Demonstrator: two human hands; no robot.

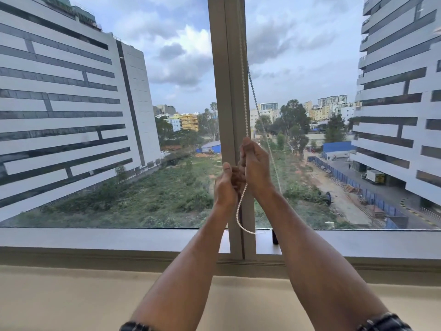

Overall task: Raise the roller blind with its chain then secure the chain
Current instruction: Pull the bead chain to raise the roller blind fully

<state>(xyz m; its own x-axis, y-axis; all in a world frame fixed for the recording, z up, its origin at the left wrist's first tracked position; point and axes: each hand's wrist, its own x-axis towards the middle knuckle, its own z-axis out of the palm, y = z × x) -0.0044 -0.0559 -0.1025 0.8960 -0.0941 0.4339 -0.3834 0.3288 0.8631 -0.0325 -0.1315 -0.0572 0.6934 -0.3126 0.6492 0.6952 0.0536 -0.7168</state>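
A white bead chain [244, 91] hangs down along the beige window post [226, 91] in the middle of the view. My right hand [255, 168] is closed on the chain, thumb up, in front of the post. Just below and left of it, my left hand [225, 185] is also closed on the chain. Below both hands the chain droops in a slack loop [239, 218] that reaches down to the sill. A second strand [262, 125] runs slanting to the right behind my right hand. The roller blind itself is out of view; the glass is uncovered.
A grey window sill [107, 237] runs across below the glass, with a beige ledge [71, 302] nearer me. A small dark object [275, 237] stands on the sill right of the post, partly hidden by my right forearm. Buildings and trees lie outside.
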